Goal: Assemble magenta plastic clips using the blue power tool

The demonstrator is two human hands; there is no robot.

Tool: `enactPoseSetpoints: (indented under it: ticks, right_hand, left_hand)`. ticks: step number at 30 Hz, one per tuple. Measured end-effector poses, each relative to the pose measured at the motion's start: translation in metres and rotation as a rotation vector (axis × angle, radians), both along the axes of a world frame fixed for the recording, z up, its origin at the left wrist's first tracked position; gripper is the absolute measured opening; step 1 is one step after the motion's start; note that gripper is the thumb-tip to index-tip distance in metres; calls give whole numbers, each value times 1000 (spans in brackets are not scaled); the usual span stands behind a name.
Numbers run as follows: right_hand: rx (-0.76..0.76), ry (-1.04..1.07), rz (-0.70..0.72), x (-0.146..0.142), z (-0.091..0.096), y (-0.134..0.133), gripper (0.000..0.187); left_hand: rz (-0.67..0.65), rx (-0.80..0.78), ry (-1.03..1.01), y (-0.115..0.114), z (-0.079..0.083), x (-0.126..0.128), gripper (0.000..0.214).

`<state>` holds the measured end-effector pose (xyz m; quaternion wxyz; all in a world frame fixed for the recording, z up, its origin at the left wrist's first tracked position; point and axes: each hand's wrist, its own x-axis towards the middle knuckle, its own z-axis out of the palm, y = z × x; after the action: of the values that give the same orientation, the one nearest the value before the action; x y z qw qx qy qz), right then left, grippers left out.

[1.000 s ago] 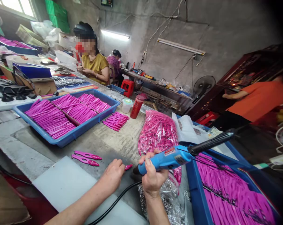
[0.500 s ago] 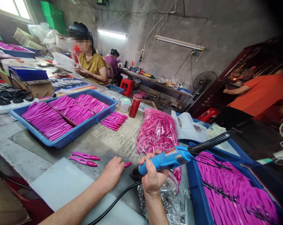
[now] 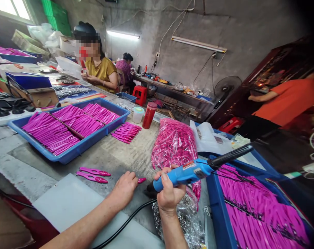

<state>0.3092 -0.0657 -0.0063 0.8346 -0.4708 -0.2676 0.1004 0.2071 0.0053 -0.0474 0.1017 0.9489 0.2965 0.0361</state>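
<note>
The worktop (image 3: 115,159) is grey and rough, with scuffs and dark smudges. A smooth, milky white sheet (image 3: 76,199) lies flat at its near side, under the left arm.

The left hand (image 3: 124,189) is low over the worktop, its fingers bent close together on a pink piece (image 3: 142,180). Only the tip pokes out — it is shiny, darker pink and pointy. The rest is hidden by the fingers. The right hand (image 3: 170,193) is wrapped around a fat blue tool (image 3: 188,172), which is smooth and round like a tube. The tool tilts, with its dark nose down near the pink piece; I cannot tell if they touch. A ribbed black sleeve sticks out of its top end.

Two loose pieces (image 3: 93,175) lie side by side to the left, slim and long, with glossy tips. More lie in a neat row (image 3: 126,132) farther back.

The left tray (image 3: 65,158) is blue, with brown strips between its packed pink rows. The right tray (image 3: 216,207) is blue too, and full of long pink pieces. A puffy clear bag (image 3: 173,143) is stuffed with pink bits, and a crinkly see-through bag (image 3: 184,216) holds little silver ones.
</note>
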Motion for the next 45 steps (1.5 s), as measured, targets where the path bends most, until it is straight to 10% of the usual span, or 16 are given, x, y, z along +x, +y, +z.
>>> enactPoseSetpoints:
  ticks: [45]
  right_hand:
    - [-65,-82,-52,0,4,43,25]
  left_hand:
    - [3,-39,54,4,-2,-1,25]
